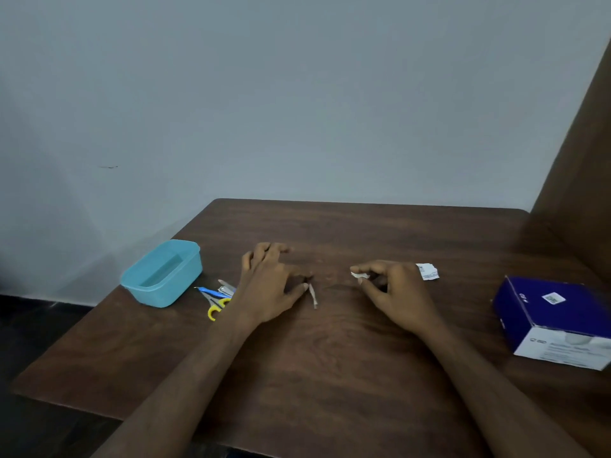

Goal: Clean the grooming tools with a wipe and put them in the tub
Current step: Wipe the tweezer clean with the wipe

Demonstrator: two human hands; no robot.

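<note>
A light blue tub (162, 272) stands at the table's left, and nothing shows inside it. Beside it lies a small pile of grooming tools (218, 294): yellow-handled scissors (216, 307), a blue-handled tool and metal pieces. My left hand (271, 285) rests on the table just right of the pile, thumb and forefinger pinching the top of a slim metal tool (313, 297) that lies on the wood. My right hand (390, 289) hovers low over the table and pinches a small white wipe (358, 275) between its fingertips.
A torn white sachet (428, 272) lies behind my right hand. A dark blue and white box (555, 319) sits at the table's right edge. The brown wooden table (330, 358) meets a pale wall behind and a brown panel on the right.
</note>
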